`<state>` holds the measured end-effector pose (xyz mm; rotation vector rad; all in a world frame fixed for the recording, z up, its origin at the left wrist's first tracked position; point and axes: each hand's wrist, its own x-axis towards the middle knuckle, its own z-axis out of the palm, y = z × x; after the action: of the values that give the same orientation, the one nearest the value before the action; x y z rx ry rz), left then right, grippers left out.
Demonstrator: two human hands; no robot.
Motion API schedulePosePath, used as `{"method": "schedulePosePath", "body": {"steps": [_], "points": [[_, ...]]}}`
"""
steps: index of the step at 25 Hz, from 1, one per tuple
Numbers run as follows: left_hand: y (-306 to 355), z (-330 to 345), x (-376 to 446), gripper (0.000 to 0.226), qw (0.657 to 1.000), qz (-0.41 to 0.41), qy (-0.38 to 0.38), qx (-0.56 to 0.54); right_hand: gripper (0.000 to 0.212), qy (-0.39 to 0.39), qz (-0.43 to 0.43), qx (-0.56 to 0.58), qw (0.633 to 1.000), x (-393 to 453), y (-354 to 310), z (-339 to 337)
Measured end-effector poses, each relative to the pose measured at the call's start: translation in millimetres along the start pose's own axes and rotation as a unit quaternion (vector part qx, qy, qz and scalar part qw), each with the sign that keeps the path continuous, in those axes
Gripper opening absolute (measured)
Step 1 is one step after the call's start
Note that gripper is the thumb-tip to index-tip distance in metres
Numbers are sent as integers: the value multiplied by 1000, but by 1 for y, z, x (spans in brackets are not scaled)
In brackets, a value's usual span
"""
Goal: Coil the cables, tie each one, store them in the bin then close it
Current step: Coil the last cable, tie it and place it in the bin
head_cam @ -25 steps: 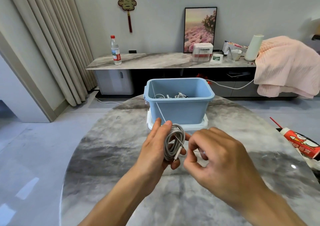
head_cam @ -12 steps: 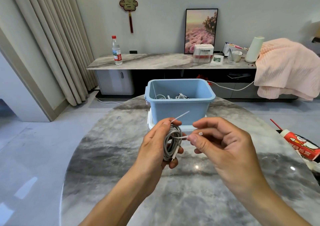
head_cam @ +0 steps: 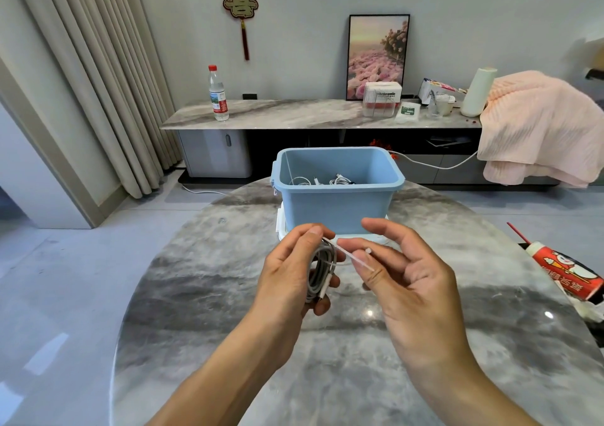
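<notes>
My left hand [head_cam: 287,272] grips a coiled grey cable [head_cam: 322,270] upright above the marble table [head_cam: 228,311]. A thin white tie [head_cam: 354,257] is looped round the coil and runs to the right. My right hand [head_cam: 402,278] pinches that tie between thumb and fingers, just right of the coil. Behind the hands stands an open light-blue bin [head_cam: 336,196] with white cables [head_cam: 340,180] lying in it. The bin sits on its white lid [head_cam: 281,226].
A red and white tube [head_cam: 565,272] lies at the table's right edge. Beyond the table runs a low marble cabinet [head_cam: 294,115] with a water bottle [head_cam: 218,93], a framed picture [head_cam: 377,56] and a pink blanket [head_cam: 536,125].
The right hand has drawn the tie's free end rightward across its fingers and opened its upper fingers. The left hand keeps the coil in the same place.
</notes>
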<state>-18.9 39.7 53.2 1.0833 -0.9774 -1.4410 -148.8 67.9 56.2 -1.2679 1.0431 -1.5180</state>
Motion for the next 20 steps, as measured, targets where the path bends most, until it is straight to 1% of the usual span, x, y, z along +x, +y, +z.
{"method": "schedulePosePath", "body": {"steps": [2, 4, 8, 11, 15, 20], "points": [[0, 0, 0, 14, 1000, 2, 5, -7, 29, 3, 43, 50, 998, 0, 2, 3], [0, -1, 1, 10, 1000, 1, 11, -23, 26, -7, 68, 100, 993, -1, 4, 5], [3, -5, 3, 14, 997, -18, 23, -64, 24, -44, 68, 149, 985, -4, 3, 7], [6, -6, 3, 13, 995, -37, 24, -93, 25, -70, 62, 159, 983, -6, -1, 9], [9, -5, 2, 14, 994, -39, 25, -98, 12, -64, 48, 170, 982, -8, -3, 11], [8, -7, 3, 17, 994, -41, 31, -92, 13, -78, 20, 132, 988, -10, -5, 11]]}}
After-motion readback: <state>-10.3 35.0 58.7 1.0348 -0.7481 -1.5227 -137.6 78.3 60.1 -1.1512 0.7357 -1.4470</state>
